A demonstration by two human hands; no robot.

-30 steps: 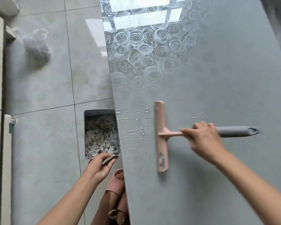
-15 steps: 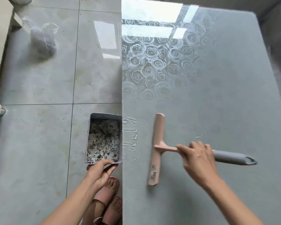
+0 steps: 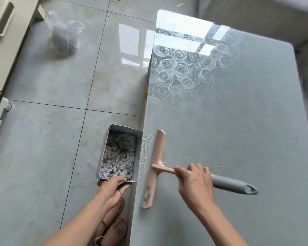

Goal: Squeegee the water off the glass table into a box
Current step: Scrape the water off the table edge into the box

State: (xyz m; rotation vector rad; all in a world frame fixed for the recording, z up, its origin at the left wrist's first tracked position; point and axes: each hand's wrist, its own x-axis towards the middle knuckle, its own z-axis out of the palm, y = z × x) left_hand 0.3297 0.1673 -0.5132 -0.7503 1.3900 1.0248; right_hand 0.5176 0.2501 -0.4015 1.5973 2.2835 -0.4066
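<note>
Gripping what, the right hand (image 3: 194, 185)?

Its fingers are curled round the squeegee (image 3: 154, 167), where the pink neck meets the grey handle (image 3: 233, 184). The handle's end sticks out past the hand toward the right.

And the left hand (image 3: 112, 188)?

It pinches the near wall of the box (image 3: 125, 128) between thumb and fingers. The box is held off the left edge of the glass table (image 3: 229, 130), with its long side right up against that edge.

Where does the blade sit?

On the glass, roughly parallel to the table's left edge and close to it, level with the box. Between blade and edge lies a narrow strip of water (image 3: 145, 150) in ridged streaks.

Anything on the other side of the blade?

A few small droplets (image 3: 219, 166) on the glass, just beyond the right hand.

What's inside the box?

Its bottom looks speckled dark and pale. I can't tell what that is.

And around all that?

The far part of the table shows a rose pattern (image 3: 181, 68) under a bright window reflection. Below the box are pale floor tiles (image 3: 43, 148). The person's sandalled feet (image 3: 114, 226) stand by the table's edge, under the left forearm. A clear plastic bag (image 3: 64, 38) lies on the floor at far left, near a white cabinet (image 3: 5, 32).
</note>
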